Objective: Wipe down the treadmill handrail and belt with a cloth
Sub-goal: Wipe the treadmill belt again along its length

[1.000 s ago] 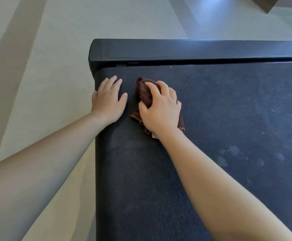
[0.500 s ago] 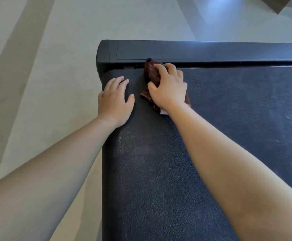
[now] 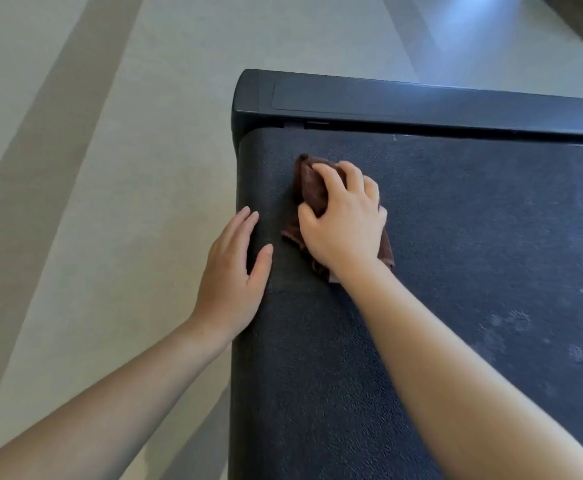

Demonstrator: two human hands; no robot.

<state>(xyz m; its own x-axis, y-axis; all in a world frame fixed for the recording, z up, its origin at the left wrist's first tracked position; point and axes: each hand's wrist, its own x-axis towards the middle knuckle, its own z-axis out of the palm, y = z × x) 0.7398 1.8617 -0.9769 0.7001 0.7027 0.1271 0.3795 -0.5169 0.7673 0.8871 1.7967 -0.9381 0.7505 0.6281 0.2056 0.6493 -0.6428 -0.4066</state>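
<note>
As my right hand (image 3: 343, 220), fingers curled round the cloth (image 3: 309, 188), pulls back toward 6 o'clock off the end cover (image 3: 421, 102), my left hand (image 3: 231, 275) lies flat at 9; the belt (image 3: 473, 237) wipe continues.

Brown cloth (image 3: 312, 192) on a dark grey, pebbled belt (image 3: 473, 258); black end cover (image 3: 387, 100); pale greenish floor (image 3: 110, 168), darker stripes.

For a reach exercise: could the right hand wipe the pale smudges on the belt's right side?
Probably yes: only bare belt lies between the right hand, gripping the brown cloth, and the pale smudges.
</note>
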